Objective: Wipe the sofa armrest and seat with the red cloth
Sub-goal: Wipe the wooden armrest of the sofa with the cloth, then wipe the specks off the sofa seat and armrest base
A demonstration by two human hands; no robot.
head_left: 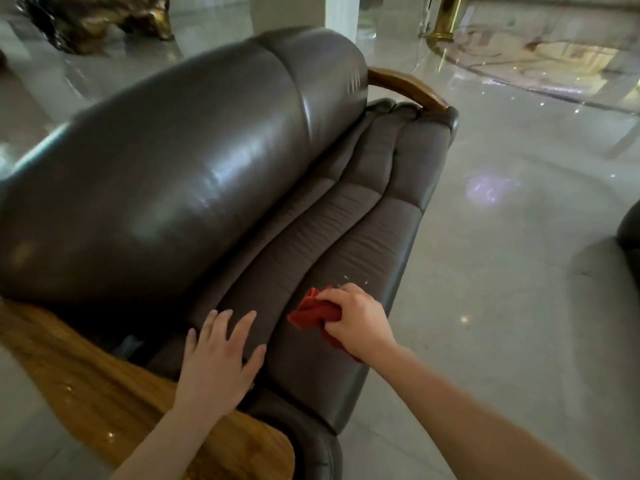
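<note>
A dark grey-brown leather sofa fills the view, with a shiny rounded backrest [180, 168] and a ribbed seat [346, 220] running away from me. My right hand [356, 317] is shut on the crumpled red cloth [311, 311] and presses it onto the near part of the seat by its front edge. To its left, my left hand [221, 355] lies flat on the seat with fingers spread and holds nothing. The near wooden armrest [104, 386] runs under my left forearm. A second wooden armrest [405, 86] curves at the sofa's far end.
Glossy pale tiled floor [502, 271] spreads to the right of the sofa. Part of another dark seat [628, 230] shows at the right edge. A white pillar [341, 12], a brass post [446, 19] and a dark gold ornament [100, 19] stand at the back.
</note>
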